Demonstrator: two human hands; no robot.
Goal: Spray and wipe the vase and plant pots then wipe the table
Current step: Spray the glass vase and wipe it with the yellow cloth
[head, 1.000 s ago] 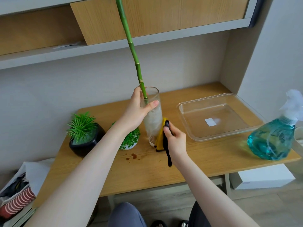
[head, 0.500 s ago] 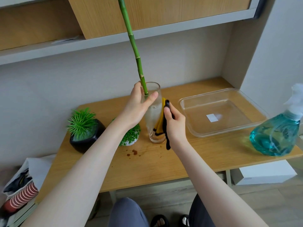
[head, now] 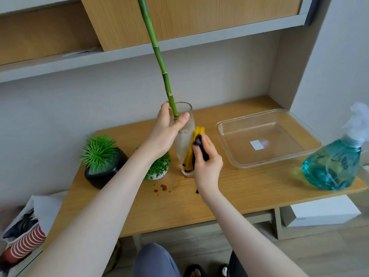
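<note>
Right hand pinches yellow-black cloth, pressed on right flank of vase. Left hand grips rim. Vase upright on table, stalk leaning; wiping likely runs along its height.

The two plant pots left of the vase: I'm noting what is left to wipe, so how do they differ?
The black pot is dark, larger and in full view; the white pot is pale, smaller and partly hidden behind the left forearm. The black pot holds spiky blades, the white pot fine feathery sprigs. Both stand upright on the table, untouched by either hand.
</note>
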